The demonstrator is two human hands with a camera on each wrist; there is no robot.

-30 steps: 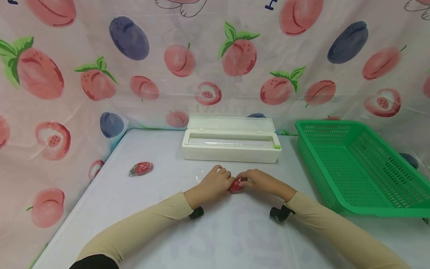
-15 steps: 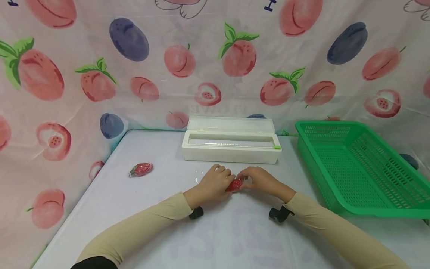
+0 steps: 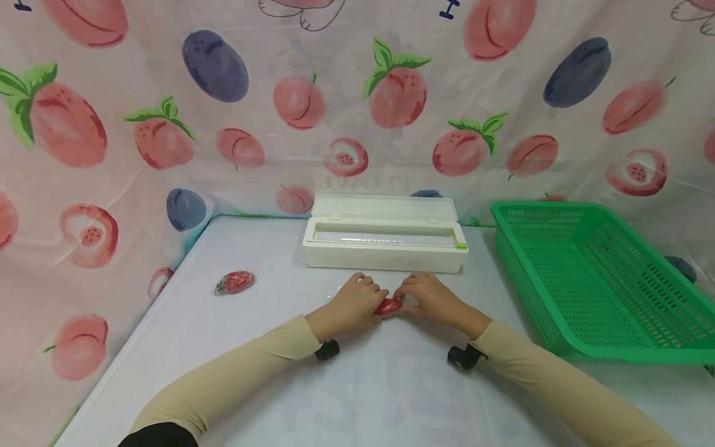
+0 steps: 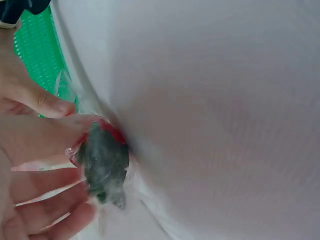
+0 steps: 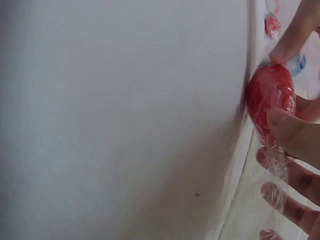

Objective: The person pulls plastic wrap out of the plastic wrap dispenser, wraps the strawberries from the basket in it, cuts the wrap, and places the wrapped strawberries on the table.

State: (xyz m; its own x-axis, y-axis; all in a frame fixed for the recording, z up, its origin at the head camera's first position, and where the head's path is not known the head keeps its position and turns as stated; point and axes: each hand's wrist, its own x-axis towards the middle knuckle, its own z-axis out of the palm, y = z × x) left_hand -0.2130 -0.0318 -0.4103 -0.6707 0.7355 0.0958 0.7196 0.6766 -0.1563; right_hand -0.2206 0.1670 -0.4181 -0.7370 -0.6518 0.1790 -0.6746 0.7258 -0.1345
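Note:
A red, strawberry-like fruit (image 3: pixel 388 307) with a green leafy top (image 4: pixel 105 162), wrapped in clear cling film, lies between my hands close over the table. My left hand (image 3: pixel 356 303) grips its leafy end. My right hand (image 3: pixel 432 302) holds the opposite end, its thumb (image 5: pixel 290 130) pressed against the red side. A twisted tail of cling film (image 5: pixel 275 162) trails from that end across the right fingers. Off to the left on the white cloth sits a second wrapped red fruit (image 3: pixel 235 282), untouched.
Behind my hands stands a white cling film dispenser (image 3: pixel 385 257), its lid raised. A green slotted plastic basket (image 3: pixel 525 279) occupies the right side of the table. The fruit-print cloth (image 3: pixel 346 81) hangs at the back.
The held fruit has shifted slightly left and turned between my fingers, while my right hand has tilted a little over its end. The dispenser, basket and second fruit have stayed put.

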